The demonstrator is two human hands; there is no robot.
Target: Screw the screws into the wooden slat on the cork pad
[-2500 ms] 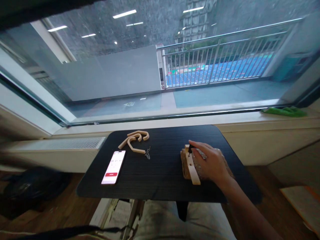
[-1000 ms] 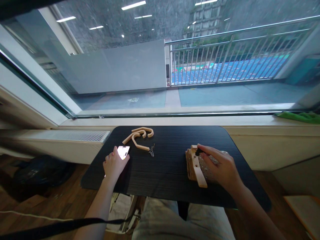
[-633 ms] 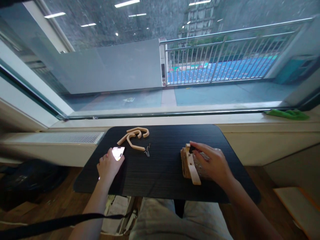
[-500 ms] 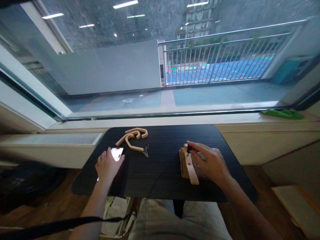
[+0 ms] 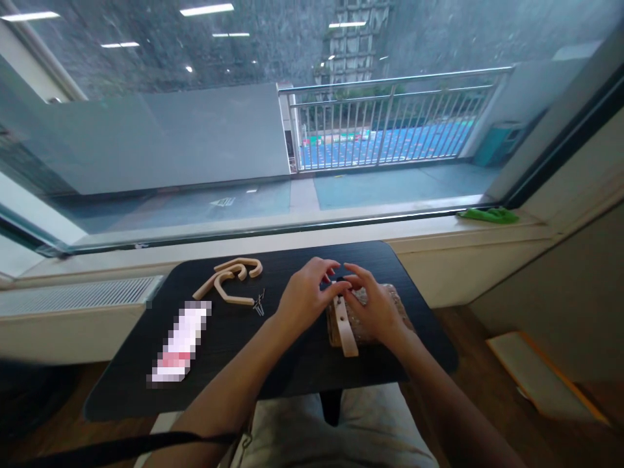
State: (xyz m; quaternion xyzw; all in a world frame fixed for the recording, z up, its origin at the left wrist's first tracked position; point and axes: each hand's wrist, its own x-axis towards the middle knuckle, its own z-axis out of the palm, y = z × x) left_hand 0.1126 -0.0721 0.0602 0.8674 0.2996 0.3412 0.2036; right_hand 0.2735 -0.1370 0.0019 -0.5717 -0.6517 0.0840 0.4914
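We find the wooden strip point(image 5: 346, 338) lying along the left side of a brown block point(image 5: 400, 304) on the black table point(image 5: 305, 369), its far end at the fingertips of both hands. The left hand point(image 5: 307, 292) and right hand point(image 5: 373, 305) curve inward around a small dark piece point(image 5: 340, 280); the fingers overlap it, so we cannot tell whether either grips it. The phone point(image 5: 178, 344) is blurred into squares, its screen unreadable; the white marking point(image 5: 223, 202) outside is too small to read.

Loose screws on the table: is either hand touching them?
No, the left hand and right hand are both at the wooden strip, and the screws lie apart from them.
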